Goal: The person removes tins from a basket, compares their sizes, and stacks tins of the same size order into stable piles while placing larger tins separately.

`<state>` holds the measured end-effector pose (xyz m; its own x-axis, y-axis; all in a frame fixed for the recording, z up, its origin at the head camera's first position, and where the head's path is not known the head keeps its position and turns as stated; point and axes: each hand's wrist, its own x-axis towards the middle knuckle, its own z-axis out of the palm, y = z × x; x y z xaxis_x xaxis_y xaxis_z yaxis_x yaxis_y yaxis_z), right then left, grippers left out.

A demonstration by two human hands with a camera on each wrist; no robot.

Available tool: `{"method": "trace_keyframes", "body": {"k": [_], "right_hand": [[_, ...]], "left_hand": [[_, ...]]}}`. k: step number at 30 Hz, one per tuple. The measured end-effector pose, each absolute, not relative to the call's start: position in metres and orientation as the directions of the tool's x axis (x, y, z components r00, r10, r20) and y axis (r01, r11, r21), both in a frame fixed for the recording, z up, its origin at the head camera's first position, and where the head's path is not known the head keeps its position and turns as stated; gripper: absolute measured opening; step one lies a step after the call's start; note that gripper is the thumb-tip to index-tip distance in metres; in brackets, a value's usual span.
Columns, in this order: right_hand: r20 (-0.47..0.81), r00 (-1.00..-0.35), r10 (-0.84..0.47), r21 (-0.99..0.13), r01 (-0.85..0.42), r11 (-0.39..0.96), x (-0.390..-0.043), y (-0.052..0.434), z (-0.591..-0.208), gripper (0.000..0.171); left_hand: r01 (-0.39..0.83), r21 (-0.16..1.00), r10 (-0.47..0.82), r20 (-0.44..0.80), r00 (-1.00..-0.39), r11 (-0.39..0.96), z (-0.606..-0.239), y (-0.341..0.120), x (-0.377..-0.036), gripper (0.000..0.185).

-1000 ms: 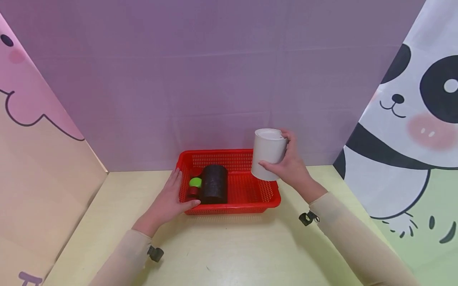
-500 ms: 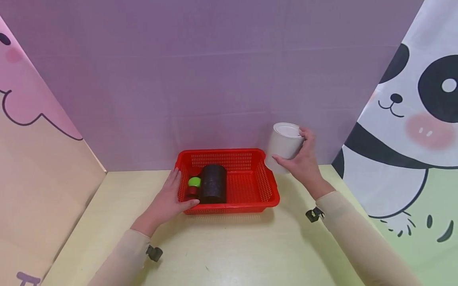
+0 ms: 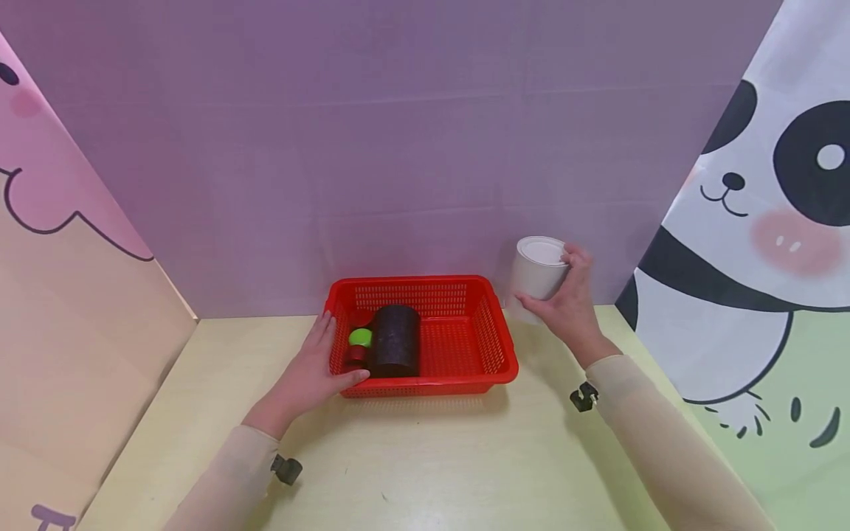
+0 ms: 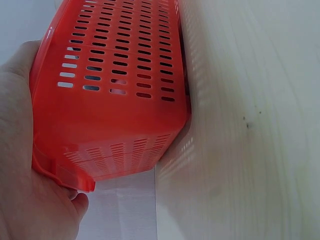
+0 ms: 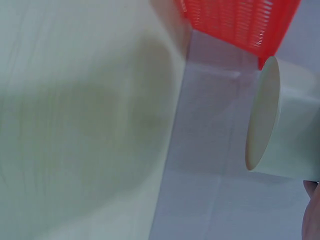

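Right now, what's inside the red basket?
In the red basket lies a black cylinder on its side. Beside it sit a green cap and something small and red, partly hidden by the basket wall.

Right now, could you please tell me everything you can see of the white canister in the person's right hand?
The white canister is a plain, matte cylinder with a flat, slightly recessed top and a flat base that shows in the right wrist view. It looks like card or plastic; no label shows. The right hand grips its side, holding it slightly tilted above the table, just right of the red basket and apart from it.
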<state>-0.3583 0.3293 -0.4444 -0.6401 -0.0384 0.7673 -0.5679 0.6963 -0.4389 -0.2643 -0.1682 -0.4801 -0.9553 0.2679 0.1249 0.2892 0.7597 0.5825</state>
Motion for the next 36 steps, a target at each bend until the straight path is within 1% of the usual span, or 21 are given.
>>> {"method": "trace_keyframes", "body": {"k": [14, 22, 29, 32, 36], "right_hand": [[0.709, -0.701, -0.082, -0.438, -0.529, 0.727, -0.366, 0.331, -0.477, 0.099], [0.717, -0.691, -0.095, -0.422, -0.539, 0.729, -0.371, 0.330, -0.491, 0.100], [0.676, -0.732, -0.085, -0.464, -0.513, 0.722, -0.373, 0.329, -0.503, 0.100], [0.653, -0.753, -0.084, -0.477, -0.495, 0.727, -0.374, 0.331, -0.508, 0.103], [0.641, -0.763, -0.083, -0.479, -0.482, 0.733, -0.377, 0.333, -0.511, 0.101]], "left_hand": [[0.286, 0.597, 0.267, 0.122, -0.956, 0.749, -0.483, -0.169, -0.264, 0.133], [0.297, 0.586, 0.275, 0.129, -0.953, 0.754, -0.482, -0.170, -0.263, 0.134], [0.294, 0.588, 0.270, 0.130, -0.954, 0.754, -0.483, -0.170, -0.264, 0.135], [0.296, 0.590, 0.272, 0.132, -0.953, 0.751, -0.482, -0.170, -0.264, 0.135], [0.295, 0.586, 0.273, 0.129, -0.953, 0.755, -0.481, -0.169, -0.264, 0.134]]}}
